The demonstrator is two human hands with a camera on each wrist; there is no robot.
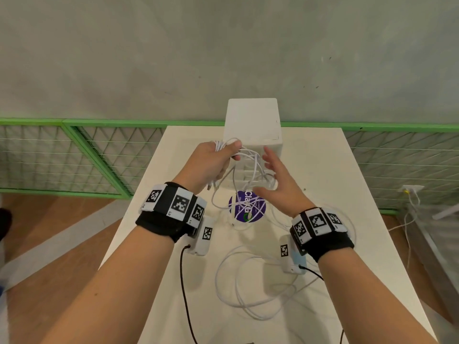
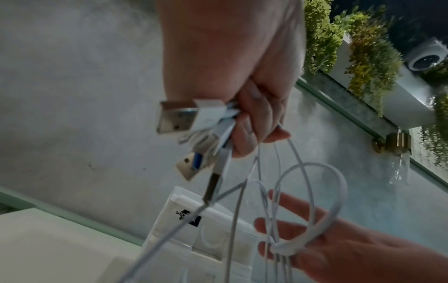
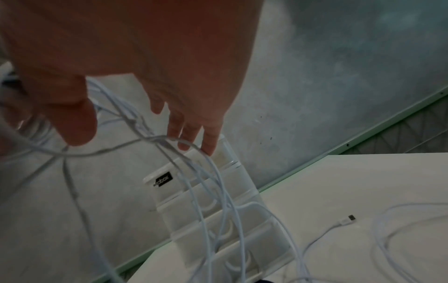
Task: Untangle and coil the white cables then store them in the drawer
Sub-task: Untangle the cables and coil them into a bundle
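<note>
My left hand (image 1: 229,152) grips a bundle of white cables (image 1: 221,145) in front of the white drawer unit (image 1: 253,120). In the left wrist view, several USB plugs (image 2: 179,118) stick out of that fist (image 2: 254,134). Strands hang from it down to the table (image 1: 323,170). My right hand (image 1: 264,170) is spread with straight fingers just right of the bundle. A cable loop (image 2: 337,191) runs over its fingers (image 2: 298,203). In the right wrist view, strands (image 3: 198,191) drape under my fingertips (image 3: 208,145), before the drawer fronts (image 3: 254,220).
More loose white cable (image 1: 238,281) lies in loops on the table near me, one plug end (image 3: 350,218) lying free. A purple round sticker (image 1: 255,209) sits under the hanging strands. Green mesh fencing (image 1: 99,157) flanks the table; a grey wall stands behind.
</note>
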